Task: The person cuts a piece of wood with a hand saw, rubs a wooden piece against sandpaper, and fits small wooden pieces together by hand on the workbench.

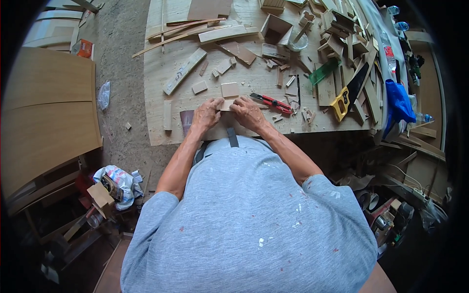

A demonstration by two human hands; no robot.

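Close to the front edge of the workbench, my left hand [208, 113] and my right hand [248, 114] grip a small pale wood block [226, 105] from its two sides. Fingers on both hands are bent and closed against it; the undersides of the fingertips are hidden. Just beyond lies another flat, light wood block [229, 90]. To the right of my right hand rests a red and black utility knife [271, 103]. A smaller wood offcut [199, 87] lies beyond my left hand, and a brownish curved piece [186, 121] is beside my left wrist.
The plywood bench top [159, 105] carries wood strips [222, 33], offcuts and shavings. A yellow-handled handsaw [350, 92] and a green translucent piece [323, 72] lie right, near piled wooden parts [339, 24]. A blue bag [399, 101] hangs at the right edge. Wood panels [53, 107] stand left.
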